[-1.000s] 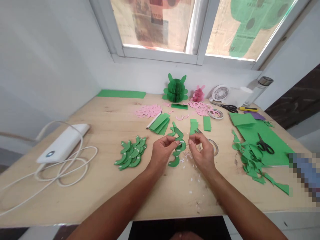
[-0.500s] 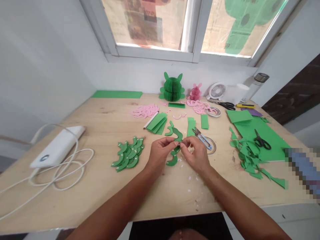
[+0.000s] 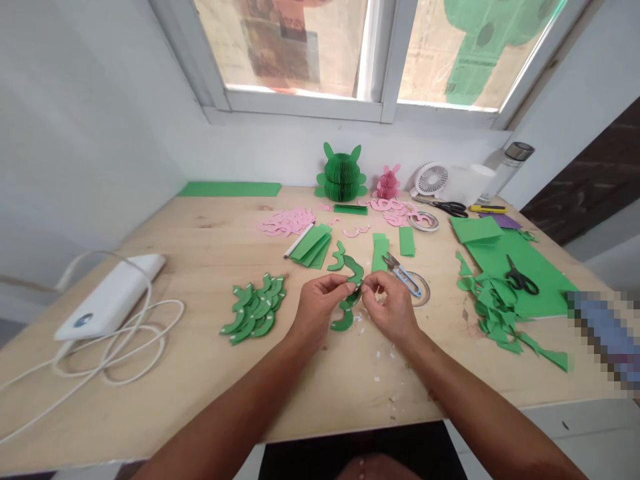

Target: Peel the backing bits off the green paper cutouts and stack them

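My left hand [image 3: 320, 303] pinches a curved green paper cutout [image 3: 355, 268] between thumb and fingers above the middle of the table. Close beside it, my right hand [image 3: 391, 305] is closed in a pinch at the cutout's edge; what its fingertips hold, if anything, is too small to make out. Another wavy green cutout [image 3: 342, 320] lies just below the fingers, and a further one [image 3: 338, 257] above them. To the left sits a pile of similar green cutouts [image 3: 257, 308] with small white tabs. Tiny white scraps [image 3: 377, 355] dot the wood near my right wrist.
Blue thread snips [image 3: 407, 277] rest on a tape roll [image 3: 423, 293] right of my hands. Black scissors [image 3: 521, 277] and green offcuts [image 3: 495, 307] lie farther right. A white power bank [image 3: 110, 297] with a coiled cable is left. Green and pink paper figures [image 3: 342, 177] stand behind.
My right fingertips have drawn slightly away from my left ones, to the right. The left hand still pinches the green cutout. The whole view has shifted a little.
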Motion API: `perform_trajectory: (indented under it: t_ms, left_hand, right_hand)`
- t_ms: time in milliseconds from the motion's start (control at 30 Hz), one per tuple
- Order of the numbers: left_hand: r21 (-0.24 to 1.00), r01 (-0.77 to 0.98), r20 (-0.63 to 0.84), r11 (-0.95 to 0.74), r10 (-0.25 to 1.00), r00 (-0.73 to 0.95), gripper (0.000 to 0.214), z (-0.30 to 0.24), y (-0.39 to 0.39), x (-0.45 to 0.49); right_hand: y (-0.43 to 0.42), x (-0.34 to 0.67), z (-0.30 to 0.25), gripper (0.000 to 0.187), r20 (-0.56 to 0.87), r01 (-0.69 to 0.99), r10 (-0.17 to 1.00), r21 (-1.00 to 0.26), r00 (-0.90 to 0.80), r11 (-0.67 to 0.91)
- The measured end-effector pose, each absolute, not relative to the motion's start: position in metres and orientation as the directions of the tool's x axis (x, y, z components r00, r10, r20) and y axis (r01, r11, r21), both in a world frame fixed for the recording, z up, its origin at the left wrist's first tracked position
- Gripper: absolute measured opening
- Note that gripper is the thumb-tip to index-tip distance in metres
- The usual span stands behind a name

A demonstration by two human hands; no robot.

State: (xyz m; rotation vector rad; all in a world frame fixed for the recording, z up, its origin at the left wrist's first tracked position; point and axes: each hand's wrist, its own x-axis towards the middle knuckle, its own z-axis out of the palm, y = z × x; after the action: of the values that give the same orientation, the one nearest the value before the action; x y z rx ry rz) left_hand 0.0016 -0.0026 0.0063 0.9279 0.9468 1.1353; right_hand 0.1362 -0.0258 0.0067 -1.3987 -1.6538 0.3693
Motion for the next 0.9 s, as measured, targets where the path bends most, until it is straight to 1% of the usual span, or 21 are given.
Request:
perform_trajectory:
  t_ms: [100,200,400,667,900]
  left_hand:
    - [0.949,-0.274,-0.119,0.156,0.982,0.149,0.017,0.0052,-0.0029,0.0016]
    - [0.954,-0.255,-0.125,0.157,0.983,0.138,0.018,0.0023,-0.0033,0.0014]
    - [0.949,-0.27,-0.129,0.164,0.981,0.142,0.018,0.0017,-0.0028,0.0012]
    - [0.954,-0.251,-0.125,0.161,0.981,0.151,0.016,0.0039,-0.0041,0.002]
    - [0.956,-0.246,-0.131,0.16,0.983,0.131,0.016,0.0032,-0.0041,0.0026]
  right_hand:
    - [-0.0261,0.1357,0.0072,0.011,0.437,0.631,0.897,-0.715,0.066,0.302]
    - [-0.0258,0.1358,0.0064,0.009,0.434,0.634,0.898,-0.715,0.073,0.294]
    - [-0.0248,0.1372,0.0041,0.008,0.44,0.634,0.896,-0.71,0.06,0.306]
    - [-0.0262,0.136,0.0066,0.007,0.415,0.641,0.907,-0.716,0.074,0.276]
    - [-0.0253,0.1366,0.0054,0.007,0.427,0.631,0.902,-0.718,0.064,0.295]
